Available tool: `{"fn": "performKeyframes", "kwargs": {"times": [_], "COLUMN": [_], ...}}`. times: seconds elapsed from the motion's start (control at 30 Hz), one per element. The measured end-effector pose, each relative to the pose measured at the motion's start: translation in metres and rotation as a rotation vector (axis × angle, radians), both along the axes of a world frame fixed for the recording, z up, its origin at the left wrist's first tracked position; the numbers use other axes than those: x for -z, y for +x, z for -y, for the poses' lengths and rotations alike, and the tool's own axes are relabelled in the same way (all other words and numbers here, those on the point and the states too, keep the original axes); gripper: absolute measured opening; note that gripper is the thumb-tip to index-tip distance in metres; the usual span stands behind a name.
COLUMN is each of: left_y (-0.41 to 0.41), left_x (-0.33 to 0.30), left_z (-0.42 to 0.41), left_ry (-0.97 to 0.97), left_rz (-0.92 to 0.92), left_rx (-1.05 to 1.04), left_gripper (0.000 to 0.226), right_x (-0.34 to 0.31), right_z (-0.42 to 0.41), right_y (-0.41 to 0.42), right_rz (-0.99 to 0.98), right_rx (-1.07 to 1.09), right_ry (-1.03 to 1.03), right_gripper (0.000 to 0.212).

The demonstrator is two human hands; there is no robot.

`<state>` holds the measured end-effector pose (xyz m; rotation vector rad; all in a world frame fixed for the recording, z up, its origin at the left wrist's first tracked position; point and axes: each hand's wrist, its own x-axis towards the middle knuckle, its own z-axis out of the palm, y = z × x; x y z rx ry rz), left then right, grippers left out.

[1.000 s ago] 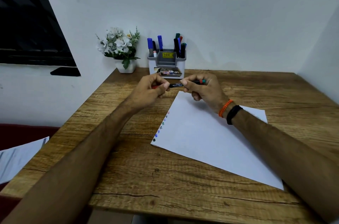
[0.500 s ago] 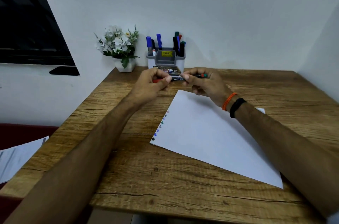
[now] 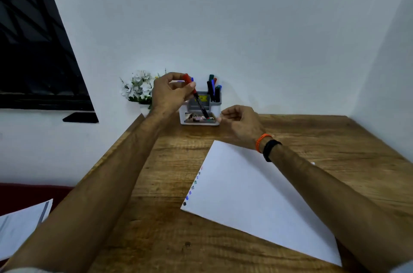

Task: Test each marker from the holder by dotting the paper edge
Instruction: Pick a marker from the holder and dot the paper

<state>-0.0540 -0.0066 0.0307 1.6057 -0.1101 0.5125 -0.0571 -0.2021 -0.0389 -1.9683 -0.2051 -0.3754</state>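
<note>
Marker (image 3: 199,100) pinched by left hand (image 3: 171,94), right hand (image 3: 240,123) just beside.

Single head-worn wide-angle view, aimed forward and slightly down across a wooden table (image 3: 223,239) toward a white wall (image 3: 245,26). Both forearms are seen entering from the bottom corners, at 7 and 5 o'clock. The marker holder (image 3: 201,114) is framed near centre, at the far table edge against the wall. The paper sheet (image 3: 257,194) is placed at about 5 o'clock, closer in. Edges are bent by lens distortion. No second view is given, so nothing is shared.
</note>
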Motion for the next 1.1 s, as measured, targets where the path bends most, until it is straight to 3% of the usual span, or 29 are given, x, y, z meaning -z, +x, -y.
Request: {"fn": "performKeyframes", "kwargs": {"times": [0.2, 0.4, 0.57, 0.93, 1.1], "left_y": [0.037, 0.061, 0.074, 0.083, 0.09], "left_x": [-0.028, -0.034, -0.028, -0.003, 0.012], "left_z": [0.009, 0.027, 0.037, 0.046, 0.04], "left_ry": [0.09, 0.159, 0.215, 0.464, 0.714], "left_rz": [0.04, 0.08, 0.105, 0.172, 0.147], "left_rx": [-0.053, -0.061, -0.092, -0.121, -0.128], "left_gripper": [0.033, 0.029, 0.03, 0.032, 0.021], "right_x": [-0.008, -0.004, 0.002, 0.004, 0.004], "right_z": [0.003, -0.004, -0.01, -0.011, -0.011], "right_y": [0.027, 0.051, 0.059, 0.063, 0.063], "right_rz": [-0.022, -0.04, -0.039, -0.038, -0.021], "right_rx": [0.132, 0.154, 0.137, 0.149, 0.144], "right_ry": [-0.051, -0.053, -0.027, -0.016, -0.038], "right_gripper": [0.029, 0.045, 0.046, 0.047, 0.05]}}
